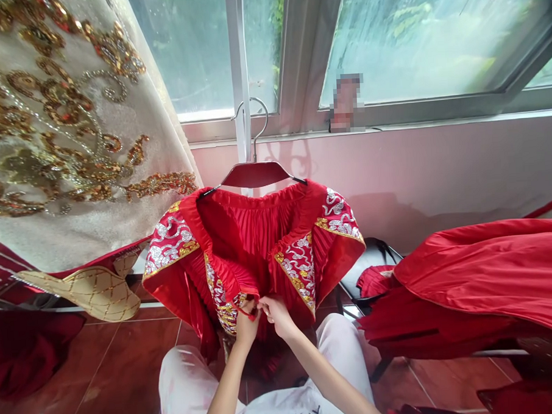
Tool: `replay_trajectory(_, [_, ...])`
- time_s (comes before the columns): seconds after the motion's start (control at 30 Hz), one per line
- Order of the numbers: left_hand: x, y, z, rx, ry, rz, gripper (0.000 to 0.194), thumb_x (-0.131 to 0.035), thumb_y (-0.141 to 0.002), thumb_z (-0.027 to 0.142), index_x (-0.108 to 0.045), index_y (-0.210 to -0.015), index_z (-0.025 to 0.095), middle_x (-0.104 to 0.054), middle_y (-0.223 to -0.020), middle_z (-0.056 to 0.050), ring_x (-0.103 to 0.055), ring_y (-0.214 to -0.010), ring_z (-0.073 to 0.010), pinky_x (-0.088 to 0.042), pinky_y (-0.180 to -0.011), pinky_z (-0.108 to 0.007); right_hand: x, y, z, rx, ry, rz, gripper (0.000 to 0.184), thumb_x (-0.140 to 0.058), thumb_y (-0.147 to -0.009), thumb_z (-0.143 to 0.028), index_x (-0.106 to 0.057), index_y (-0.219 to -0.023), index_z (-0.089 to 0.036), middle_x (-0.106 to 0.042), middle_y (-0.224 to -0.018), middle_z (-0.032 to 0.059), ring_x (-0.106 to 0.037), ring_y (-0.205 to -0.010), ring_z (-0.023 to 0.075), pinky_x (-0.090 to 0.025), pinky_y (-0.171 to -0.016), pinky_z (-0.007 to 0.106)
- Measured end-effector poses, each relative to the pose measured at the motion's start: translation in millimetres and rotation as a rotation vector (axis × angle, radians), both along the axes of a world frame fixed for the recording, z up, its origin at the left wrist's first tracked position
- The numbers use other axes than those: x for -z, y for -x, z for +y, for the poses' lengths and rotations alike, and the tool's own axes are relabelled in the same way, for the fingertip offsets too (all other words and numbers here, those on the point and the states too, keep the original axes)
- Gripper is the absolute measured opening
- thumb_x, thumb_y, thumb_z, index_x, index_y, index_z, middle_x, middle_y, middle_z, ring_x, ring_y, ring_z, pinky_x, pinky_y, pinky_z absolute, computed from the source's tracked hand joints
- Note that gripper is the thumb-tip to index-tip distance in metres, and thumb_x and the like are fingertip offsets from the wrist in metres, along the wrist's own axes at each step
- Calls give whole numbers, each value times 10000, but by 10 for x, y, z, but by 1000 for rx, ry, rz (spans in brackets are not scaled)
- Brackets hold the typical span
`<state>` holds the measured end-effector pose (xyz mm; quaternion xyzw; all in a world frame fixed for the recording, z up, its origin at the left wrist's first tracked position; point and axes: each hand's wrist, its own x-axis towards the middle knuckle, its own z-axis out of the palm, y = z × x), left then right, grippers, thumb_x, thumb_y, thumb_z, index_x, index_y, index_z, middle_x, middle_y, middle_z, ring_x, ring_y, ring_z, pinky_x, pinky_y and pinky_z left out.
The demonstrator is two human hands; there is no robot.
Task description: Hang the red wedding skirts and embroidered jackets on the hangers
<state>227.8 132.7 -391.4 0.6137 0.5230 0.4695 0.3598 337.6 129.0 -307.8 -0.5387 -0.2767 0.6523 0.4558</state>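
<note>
A red pleated skirt (258,215) with silver and gold embroidered panels hangs in front of me from a red clip hanger (255,175). Its gathered waistband is clipped at both sides, and the near edge sags towards my lap. My left hand (247,322) is closed on that near edge, where the ruffled red cloth folds over it. Right beside it, my right hand (275,312) is closed in a pinch at the same edge, its fingertips close to the left hand. Whatever lies between the right fingertips is too small to make out.
The hanger's hook is at a white pole (239,62) before the window. To the left hangs a cream cloth (121,125) with gold sequins, above a yellow quilted piece (94,294). More red garments (489,265) lie at the right. Red tiles (123,372) cover the floor.
</note>
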Motion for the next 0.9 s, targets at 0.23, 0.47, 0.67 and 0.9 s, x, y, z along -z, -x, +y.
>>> replay_trajectory(0.23, [30,18,-27,8,3,-71,132,-610,-742,213,-680,-853,200,-686,-966,-76,-622,-956,-220,-456,-946,-401,69,-122,-72,-149,87,1,182,-495,-643,-216,-547,-475,-170,-304,-369,-83,-130,-360,28,-46,-409,223])
replay_trajectory(0.47, [136,-69,-104,-1,87,-154,40,-575,-731,179,-615,-732,182,-690,-816,-62,-644,-824,-206,-505,-837,-372,142,-116,-150,-159,80,-30,111,-555,-626,-247,-577,-574,-152,-360,-406,-91,-165,-370,18,-62,-403,209])
replay_trajectory(0.67, [169,-57,-130,-7,147,-227,169,-652,-725,316,-628,-819,177,-703,-856,-78,-663,-875,-221,-514,-840,-378,202,-155,-226,-167,26,-93,228,-653,-612,-348,-520,-588,-165,-380,-429,-85,-249,-386,30,-127,-389,199])
replay_trajectory(0.9, [37,-94,-187,38,166,-289,317,-655,-759,476,-653,-832,168,-719,-855,-90,-686,-830,-221,-538,-810,-362,323,-271,-157,-90,-77,-243,278,-588,-686,-418,-491,-571,-184,-419,-439,-65,-316,-364,53,-199,-377,216])
